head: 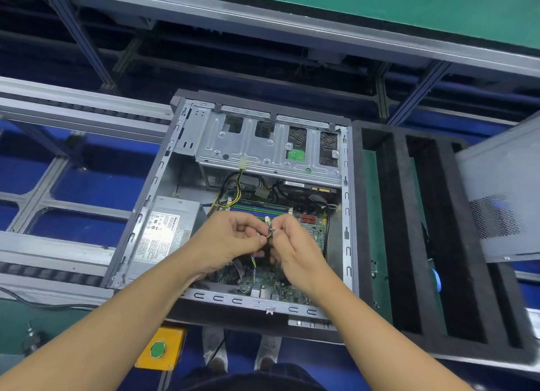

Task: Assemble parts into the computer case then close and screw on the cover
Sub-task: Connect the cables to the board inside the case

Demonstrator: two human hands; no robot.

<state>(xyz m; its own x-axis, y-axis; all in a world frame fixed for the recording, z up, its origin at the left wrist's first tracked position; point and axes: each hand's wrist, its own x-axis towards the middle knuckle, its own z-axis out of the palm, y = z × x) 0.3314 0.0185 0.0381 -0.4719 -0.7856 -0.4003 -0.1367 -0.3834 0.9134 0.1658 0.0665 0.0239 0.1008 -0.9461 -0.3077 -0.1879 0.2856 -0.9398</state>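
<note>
Computer case (152, 203) lies open on its side on the workbench, and over its middle both hands meet. Fingertips of the left hand (233, 238) and right hand (292, 244) are pinched shut on a thin bundle of coloured wires (270, 231) ending in a small white connector (267, 219), which pokes up between them. A strand of the same wires (253, 269) trails down to the green motherboard (314, 229) beneath. Left of the hands sits the grey power supply (163, 229); beyond them is the silver drive cage (263, 148). Right of the case stands a black foam tray (409, 221), with the grey side cover (505, 191) leaning past it
</note>
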